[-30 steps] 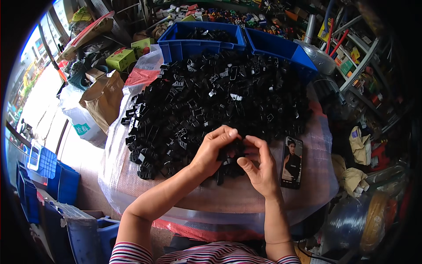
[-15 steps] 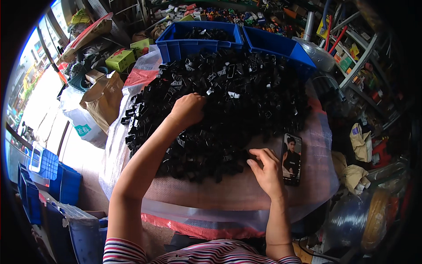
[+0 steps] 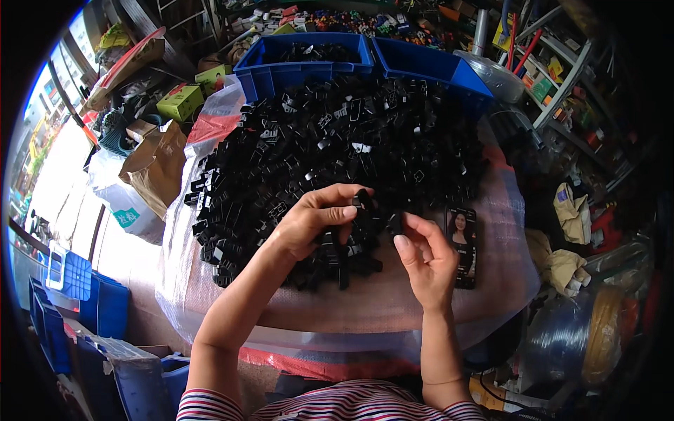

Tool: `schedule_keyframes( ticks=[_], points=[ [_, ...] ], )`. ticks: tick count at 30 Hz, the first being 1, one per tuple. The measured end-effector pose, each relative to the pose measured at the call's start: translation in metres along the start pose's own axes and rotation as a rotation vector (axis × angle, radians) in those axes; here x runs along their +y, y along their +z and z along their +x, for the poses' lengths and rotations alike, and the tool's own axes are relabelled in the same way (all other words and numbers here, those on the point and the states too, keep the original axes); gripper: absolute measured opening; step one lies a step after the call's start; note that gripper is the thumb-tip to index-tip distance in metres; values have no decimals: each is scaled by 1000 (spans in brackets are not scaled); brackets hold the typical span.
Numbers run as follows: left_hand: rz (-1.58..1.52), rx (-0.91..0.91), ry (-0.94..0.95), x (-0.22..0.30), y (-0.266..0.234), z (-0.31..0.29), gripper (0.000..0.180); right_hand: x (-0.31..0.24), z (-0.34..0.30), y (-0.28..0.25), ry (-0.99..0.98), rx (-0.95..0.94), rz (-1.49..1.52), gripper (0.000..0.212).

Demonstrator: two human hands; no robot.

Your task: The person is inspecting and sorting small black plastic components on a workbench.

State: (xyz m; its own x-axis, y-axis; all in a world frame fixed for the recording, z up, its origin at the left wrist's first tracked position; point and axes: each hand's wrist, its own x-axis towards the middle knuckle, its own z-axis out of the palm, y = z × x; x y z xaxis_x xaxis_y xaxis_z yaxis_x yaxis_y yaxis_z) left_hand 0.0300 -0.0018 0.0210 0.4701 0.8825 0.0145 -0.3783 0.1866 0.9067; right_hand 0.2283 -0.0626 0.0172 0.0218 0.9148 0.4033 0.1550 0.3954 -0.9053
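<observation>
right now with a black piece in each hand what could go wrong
The phone lies right beside the right hand, so a sideways movement might knock it. The left hand grips a small black piece by its fingertips near a heap of similar dark parts; if it slipped, it could be hard to pick out again.

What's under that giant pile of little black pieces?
Around its edges, the pile of black pieces lies on a pale, pinkish sheet. What is under the middle can't be seen, because the pieces cover it.
</observation>
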Motion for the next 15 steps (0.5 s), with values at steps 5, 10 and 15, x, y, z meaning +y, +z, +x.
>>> schedule_keyframes(
  ticks=[5, 10, 15],
  points=[
    [53, -51, -30, -6, 14, -8, 32, -3, 3, 12, -239, 31, -219, 28],
    [37, -53, -48, -10, 20, -9, 32, 3, 1, 11, -326, 102, -276, 30],
    [61, 53, -11, -16, 21, -13, 34, 4, 3, 18, -377, 106, -316, 33]
  ],
)
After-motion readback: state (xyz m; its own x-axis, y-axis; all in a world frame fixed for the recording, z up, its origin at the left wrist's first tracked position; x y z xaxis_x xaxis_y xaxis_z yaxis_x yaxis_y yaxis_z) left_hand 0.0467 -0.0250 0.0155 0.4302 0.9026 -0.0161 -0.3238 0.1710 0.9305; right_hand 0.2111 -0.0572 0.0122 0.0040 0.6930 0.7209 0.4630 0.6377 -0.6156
